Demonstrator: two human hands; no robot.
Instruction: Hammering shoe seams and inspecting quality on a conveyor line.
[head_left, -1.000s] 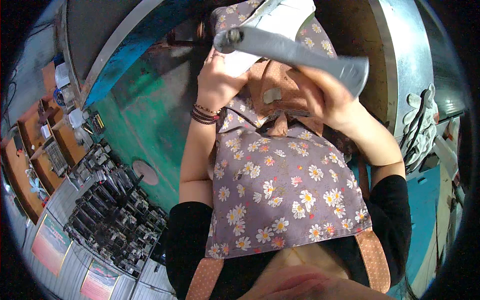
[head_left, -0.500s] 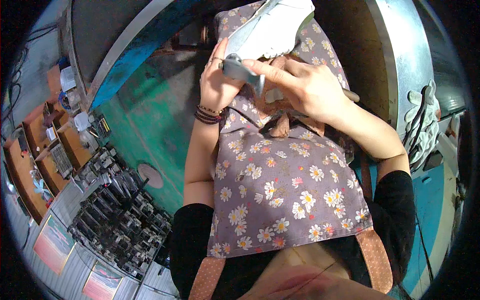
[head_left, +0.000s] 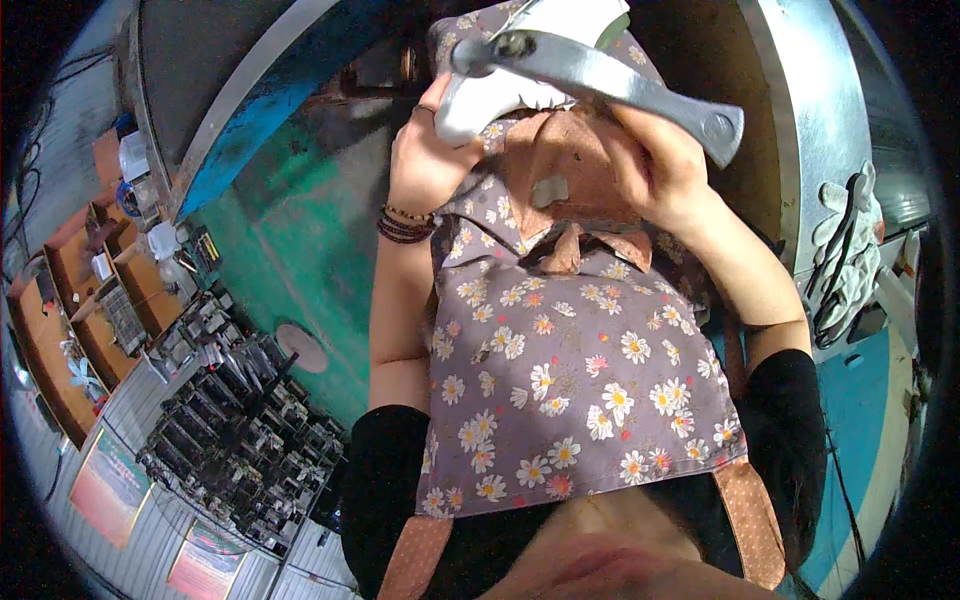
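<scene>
My left hand (head_left: 425, 165) grips a pale grey metal casting (head_left: 490, 95) held up over my flowered apron (head_left: 560, 380). In my right hand (head_left: 660, 165) is a long grey metal handle (head_left: 610, 75), which runs from a round end at the upper left to a flat end with a hole at the right. The handle lies across the casting, touching it. A second whitish part (head_left: 575, 15) shows above them at the top edge. Dark bead bracelets (head_left: 405, 225) circle my left wrist.
A stack of dark metal parts (head_left: 235, 430) fills a rack at the lower left. Wooden bins (head_left: 75, 290) with small items stand at the far left. A green floor (head_left: 300, 240) lies below. White work gloves (head_left: 845, 260) hang on a grey metal machine (head_left: 800, 120) at the right.
The metal handle has swung out from behind my right hand and now lies long across the casting, its flat end pointing right. Both hands have shifted slightly upward.
</scene>
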